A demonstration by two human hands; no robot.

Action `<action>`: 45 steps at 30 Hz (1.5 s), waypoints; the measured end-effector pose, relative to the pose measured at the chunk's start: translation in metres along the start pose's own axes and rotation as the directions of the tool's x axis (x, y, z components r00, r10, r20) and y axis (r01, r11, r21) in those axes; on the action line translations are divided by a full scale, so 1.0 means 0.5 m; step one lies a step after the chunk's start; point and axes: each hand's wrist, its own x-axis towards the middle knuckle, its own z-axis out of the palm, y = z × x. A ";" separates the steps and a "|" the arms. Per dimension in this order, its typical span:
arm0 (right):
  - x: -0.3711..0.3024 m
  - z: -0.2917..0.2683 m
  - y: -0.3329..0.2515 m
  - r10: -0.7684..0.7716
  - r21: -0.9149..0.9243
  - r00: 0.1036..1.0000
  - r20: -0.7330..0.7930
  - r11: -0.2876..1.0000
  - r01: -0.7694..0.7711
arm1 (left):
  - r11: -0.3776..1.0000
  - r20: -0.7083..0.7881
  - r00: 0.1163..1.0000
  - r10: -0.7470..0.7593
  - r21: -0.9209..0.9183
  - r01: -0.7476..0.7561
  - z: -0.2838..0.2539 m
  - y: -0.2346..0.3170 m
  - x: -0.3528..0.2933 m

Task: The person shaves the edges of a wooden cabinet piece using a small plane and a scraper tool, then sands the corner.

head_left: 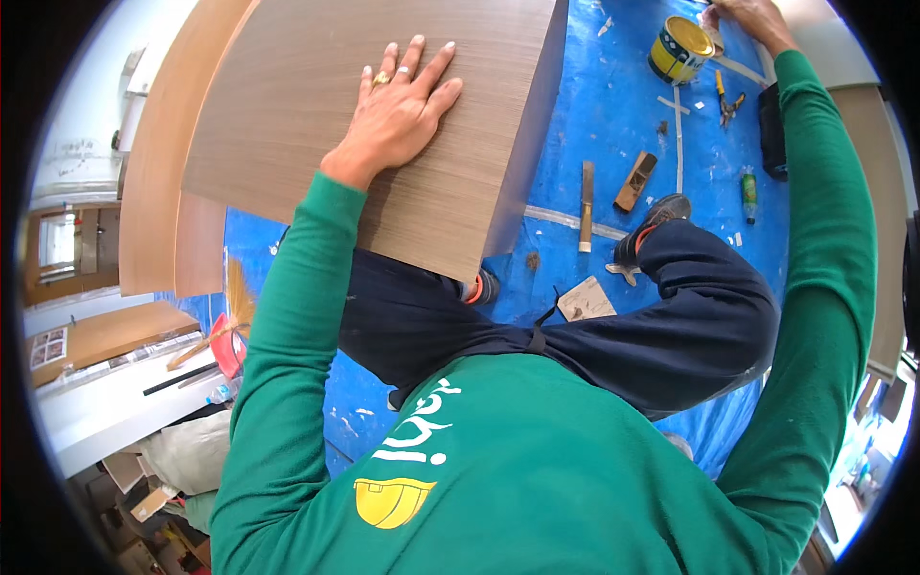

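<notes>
My left hand [402, 110] lies flat, fingers spread, on the wood-grain face of a large box-like cabinet [287, 125]. Two rings show on its fingers. Stretched far out to the upper right, my right hand [755, 19] is cut by the picture's top edge. Its fingers curl down at something small that I cannot make out, just beyond a yellow and dark can [680, 50]. Orange-handled pliers [728, 101] lie on the floor below that hand. A chisel [586, 206] and a wooden hand plane [634, 182] rest between the cabinet and my foot.
Blue sheeting [613, 105] with tape strips covers the floor. A green bottle [748, 195] and a black case [772, 132] are at right. A small board [586, 300] lies between my legs. At left are a broom [240, 292], a red dustpan [226, 345] and wooden panels [158, 153].
</notes>
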 end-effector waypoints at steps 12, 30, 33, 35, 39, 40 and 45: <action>0.080 0.054 0.157 0.266 0.286 0.957 -0.113 0.931 -0.225 | 0.955 0.065 0.961 -0.269 -0.113 0.275 -0.009 0.106 0.218; -0.029 0.043 0.219 0.333 0.870 0.939 0.084 0.434 -0.232 | 0.953 -0.020 0.960 -0.279 -0.131 0.275 0.009 0.102 0.231; -0.128 0.008 0.112 0.232 0.943 0.968 0.093 0.290 -0.160 | 0.937 -0.236 0.939 -0.252 -0.304 0.175 0.000 0.077 0.234; -0.209 0.011 0.063 0.174 0.963 0.973 0.150 0.197 -0.184 | 0.793 -0.331 0.916 -0.228 -0.608 -0.022 -0.030 0.128 0.240; -0.399 0.037 -0.130 0.264 0.926 0.964 -0.011 0.366 -0.090 | -0.029 0.228 0.971 -0.073 -0.974 0.226 -0.113 0.320 0.238; -0.441 0.056 -0.137 0.267 0.859 0.958 -0.104 0.509 -0.049 | -0.057 0.280 0.959 -0.041 -0.959 0.278 -0.104 0.363 0.253; -0.568 0.080 -0.198 0.113 0.633 0.983 -0.147 0.774 0.005 | -0.157 0.326 0.924 0.198 -0.920 0.359 -0.108 0.378 0.250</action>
